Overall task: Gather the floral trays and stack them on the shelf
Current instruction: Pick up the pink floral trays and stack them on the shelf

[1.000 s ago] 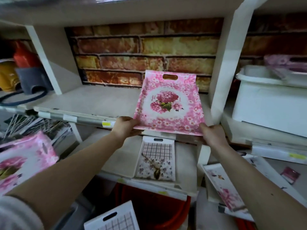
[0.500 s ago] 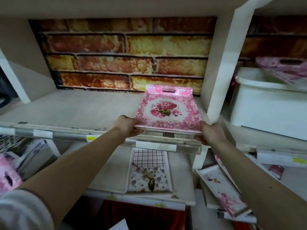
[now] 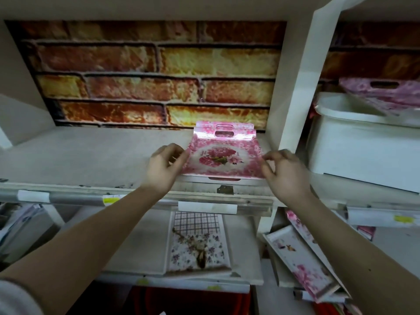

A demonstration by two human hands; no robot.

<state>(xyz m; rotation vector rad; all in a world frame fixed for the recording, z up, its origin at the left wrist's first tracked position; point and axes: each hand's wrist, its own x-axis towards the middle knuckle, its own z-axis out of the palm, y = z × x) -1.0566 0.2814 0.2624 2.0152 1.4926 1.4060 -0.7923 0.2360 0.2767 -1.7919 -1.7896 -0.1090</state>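
Observation:
A pink floral tray (image 3: 223, 156) lies flat at the right end of the white shelf (image 3: 91, 160), on top of a second tray of the same kind whose handle edge (image 3: 225, 126) shows behind it. My left hand (image 3: 162, 169) is at the tray's left edge, its fingers loosely curled and close to the rim. At the tray's right edge is my right hand (image 3: 285, 172), with relaxed, bent fingers. Neither hand plainly grips the tray.
A white upright divider (image 3: 300, 87) stands just right of the stack. Beyond it is a white bin (image 3: 363, 151) with another pink tray (image 3: 386, 92) lying across it. On the lower shelf lies a checked floral tray (image 3: 197, 242). More floral trays (image 3: 302, 262) lean at lower right.
The pink tray went from being held tilted in both hands to lying flat on the shelf on top of another. Both hands have loosened at its sides.

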